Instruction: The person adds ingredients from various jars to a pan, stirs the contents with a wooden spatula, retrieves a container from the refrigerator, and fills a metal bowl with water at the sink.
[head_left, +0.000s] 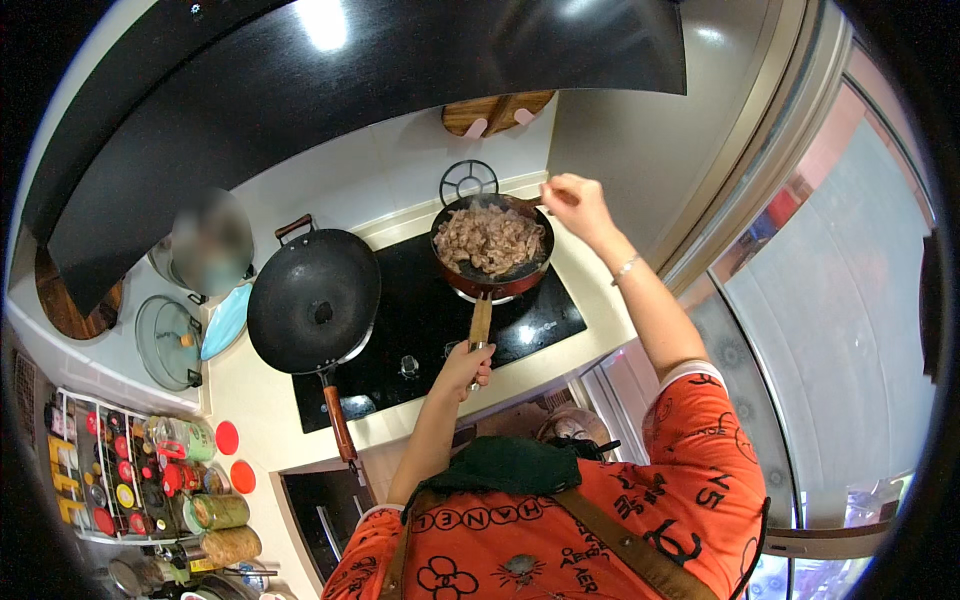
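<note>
A dark frying pan [480, 287] with a reddish outer side sits on the hob's right burner. Browned, sliced meat [488, 238] fills much of it, with faint steam above. My left hand [465, 370] is wrapped round the pan's light-brown handle [481, 318], which points toward me. At the pan's far right rim my right hand [578, 205] is raised, fingers closed together. A brown, wooden-looking piece [522, 206] lies at the rim by those fingertips. Whether the fingers grip it or something smaller I cannot tell.
Left on the black hob [408, 340] stands a large dark wok [314, 298], its wooden handle [340, 424] jutting past the counter's front edge. The range hood [400, 70] hangs low overhead. Jars [216, 512] and a bottle rack [110, 470] crowd the lower left. A glass lid [168, 342] leans nearby.
</note>
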